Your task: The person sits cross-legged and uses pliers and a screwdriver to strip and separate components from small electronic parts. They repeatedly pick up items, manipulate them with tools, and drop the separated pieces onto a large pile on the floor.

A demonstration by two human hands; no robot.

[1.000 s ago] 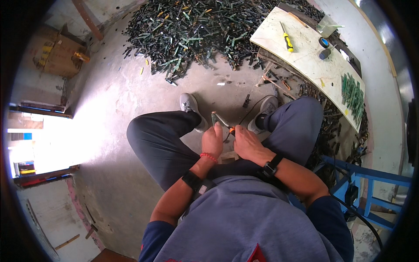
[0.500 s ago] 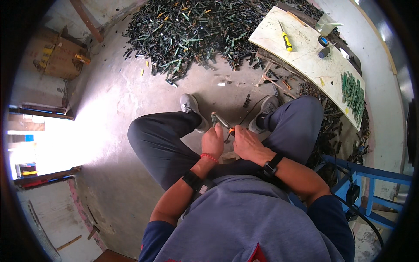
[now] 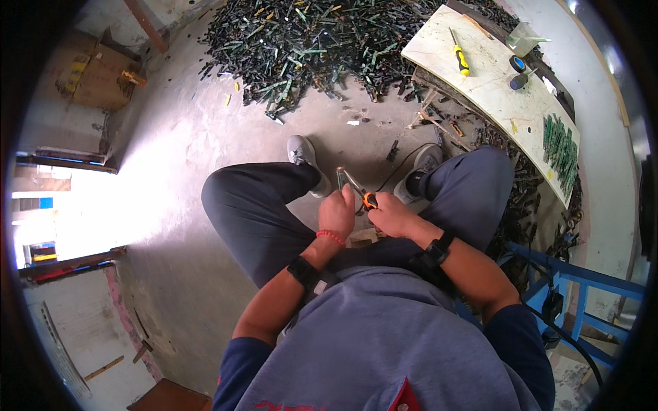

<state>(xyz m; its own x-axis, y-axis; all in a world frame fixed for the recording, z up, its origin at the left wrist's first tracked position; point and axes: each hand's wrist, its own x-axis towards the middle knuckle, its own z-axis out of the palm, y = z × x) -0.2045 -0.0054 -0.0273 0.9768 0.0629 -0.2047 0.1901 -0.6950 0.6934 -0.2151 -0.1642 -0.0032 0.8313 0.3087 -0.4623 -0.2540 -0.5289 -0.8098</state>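
Note:
Between my knees, my left hand [image 3: 337, 212] is closed around a narrow greenish circuit-board strip [image 3: 340, 179], which points away from me. My right hand [image 3: 393, 214] grips what looks like a soldering iron by its orange-and-black handle [image 3: 370, 201]. The iron's thin metal shaft slants to the left, and its tip is close to the strip's far end; whether they touch I cannot tell. A dark cord trails near my right hand. My fingers hide the lower part of the strip.
A big heap of dark and green strips [image 3: 308, 51] covers the floor ahead. On the pale board [image 3: 490, 85] at the right are a yellow screwdriver [image 3: 460, 60], a blue tape roll [image 3: 517, 64], a clear cup [image 3: 523, 40] and stacked green strips [image 3: 561, 151]. A blue frame [image 3: 589, 274] stands at my right.
My right hand has shifted slightly right and nearer, showing more of the orange handle. The left hand still holds the strip. The whole view has tilted a little.

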